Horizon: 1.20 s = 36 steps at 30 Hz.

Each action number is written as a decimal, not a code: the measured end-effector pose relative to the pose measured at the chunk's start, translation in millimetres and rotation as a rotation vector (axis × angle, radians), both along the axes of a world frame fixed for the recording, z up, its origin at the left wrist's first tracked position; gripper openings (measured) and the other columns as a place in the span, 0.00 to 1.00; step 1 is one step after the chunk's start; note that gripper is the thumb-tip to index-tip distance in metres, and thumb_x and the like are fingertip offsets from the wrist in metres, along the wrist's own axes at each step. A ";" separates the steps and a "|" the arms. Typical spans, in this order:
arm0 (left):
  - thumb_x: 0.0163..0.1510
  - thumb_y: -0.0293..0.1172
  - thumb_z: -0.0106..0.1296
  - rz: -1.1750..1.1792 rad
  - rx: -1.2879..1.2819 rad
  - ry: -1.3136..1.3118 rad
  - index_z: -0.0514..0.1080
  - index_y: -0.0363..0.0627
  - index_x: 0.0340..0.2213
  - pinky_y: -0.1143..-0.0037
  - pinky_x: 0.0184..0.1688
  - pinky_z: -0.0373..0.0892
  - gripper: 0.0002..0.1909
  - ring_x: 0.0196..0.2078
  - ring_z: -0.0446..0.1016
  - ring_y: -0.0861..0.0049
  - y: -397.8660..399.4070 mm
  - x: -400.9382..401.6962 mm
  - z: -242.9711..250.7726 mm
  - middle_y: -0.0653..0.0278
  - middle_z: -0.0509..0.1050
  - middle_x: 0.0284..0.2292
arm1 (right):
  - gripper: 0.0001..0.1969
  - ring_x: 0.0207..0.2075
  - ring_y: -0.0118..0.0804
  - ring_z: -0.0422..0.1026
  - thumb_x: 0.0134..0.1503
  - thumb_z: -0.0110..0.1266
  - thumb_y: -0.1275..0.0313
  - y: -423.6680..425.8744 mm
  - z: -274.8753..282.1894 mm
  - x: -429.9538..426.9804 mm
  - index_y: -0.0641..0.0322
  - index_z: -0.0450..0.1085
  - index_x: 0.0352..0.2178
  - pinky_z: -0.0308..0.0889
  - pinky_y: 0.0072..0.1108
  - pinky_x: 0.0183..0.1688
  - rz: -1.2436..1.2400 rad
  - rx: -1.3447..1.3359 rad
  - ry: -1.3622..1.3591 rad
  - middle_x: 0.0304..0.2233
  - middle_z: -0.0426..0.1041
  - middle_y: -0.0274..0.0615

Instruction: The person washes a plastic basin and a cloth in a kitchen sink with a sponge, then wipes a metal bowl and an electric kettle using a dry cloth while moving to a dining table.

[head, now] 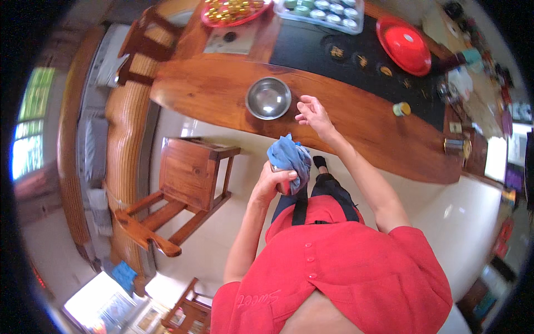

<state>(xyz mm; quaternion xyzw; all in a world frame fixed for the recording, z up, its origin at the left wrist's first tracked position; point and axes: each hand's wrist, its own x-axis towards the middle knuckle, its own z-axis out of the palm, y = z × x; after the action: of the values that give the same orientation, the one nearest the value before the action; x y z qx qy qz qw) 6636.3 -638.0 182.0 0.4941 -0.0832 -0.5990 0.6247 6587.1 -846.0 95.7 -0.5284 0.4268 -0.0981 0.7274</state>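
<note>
My left hand [265,183] is in front of my waist, short of the table edge. It grips a container [284,188] with a red part, most of which is hidden under a bunched blue cloth [288,158] draped over its top. My right hand [313,117] reaches over the wooden table [217,94], fingers loosely curled and apart, with nothing in them. Just to its left sits a shiny stainless steel bowl [268,98]. Hand and bowl do not touch. No contents can be made out inside the bowl.
Farther back stand a red basket of gold-wrapped items [233,11], a clear plastic tray of cans [327,14] and a red basin [404,46]. A small yellowish jar [401,109] is on the right. A wooden chair [187,175] occupies the floor at my left.
</note>
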 end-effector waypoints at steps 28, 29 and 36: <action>0.55 0.50 0.35 -0.531 -0.046 -0.127 0.61 0.47 0.31 0.78 0.33 0.63 0.18 0.30 0.63 0.82 -222.2 -539.7 -17.5 0.69 0.63 0.27 | 0.11 0.45 0.51 0.61 0.50 0.47 0.72 17.5 116.0 -574.6 0.66 0.62 0.35 0.57 0.29 0.47 -0.958 -1.045 0.127 0.43 0.60 0.53; 0.56 0.48 0.33 -0.572 -0.214 -0.424 0.61 0.46 0.33 0.80 0.35 0.62 0.17 0.33 0.62 0.83 -220.6 -565.3 19.4 0.68 0.63 0.29 | 0.11 0.42 0.47 0.64 0.51 0.47 0.71 8.9 114.9 -597.6 0.66 0.63 0.35 0.59 0.27 0.45 -0.989 -1.024 0.159 0.41 0.63 0.52; 0.55 0.48 0.38 -0.826 -0.282 -0.388 0.61 0.40 0.35 0.80 0.33 0.61 0.21 0.30 0.62 0.84 -263.4 -669.1 29.8 0.68 0.64 0.28 | 0.14 0.35 0.28 0.67 0.55 0.42 0.67 -33.6 123.0 -719.7 0.64 0.65 0.39 0.62 0.18 0.40 -1.272 -0.302 -0.360 0.32 0.69 0.34</action>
<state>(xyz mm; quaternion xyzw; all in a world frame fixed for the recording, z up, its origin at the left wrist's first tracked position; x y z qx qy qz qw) 5967.2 -901.4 211.8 0.4329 -0.4681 -0.6767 0.3681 5867.3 -879.5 218.8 -0.2457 0.5085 -0.6520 0.5059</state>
